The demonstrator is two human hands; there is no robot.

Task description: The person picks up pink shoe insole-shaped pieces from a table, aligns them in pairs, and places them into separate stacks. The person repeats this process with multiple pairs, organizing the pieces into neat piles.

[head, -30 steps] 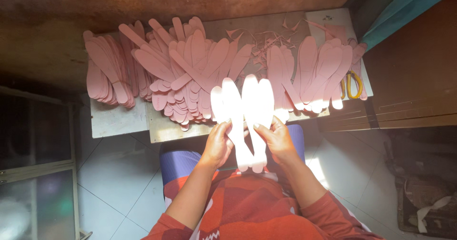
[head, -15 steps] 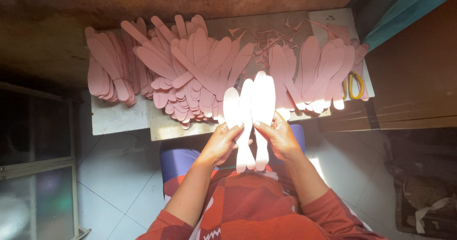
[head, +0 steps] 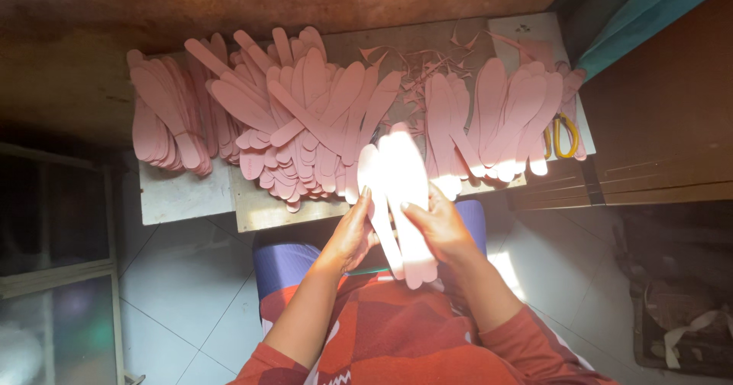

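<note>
Since 0.5 s ago you've slid the two pale insoles closer together, now overlapped between your hands. Left hand curls loosely on their left edge; right hand pinches the right edge, thumb on top. Looks like pairing/aligning; next calls for squaring toes & heels. Pink stacks lie on the desk just beyond your fingers.
</note>
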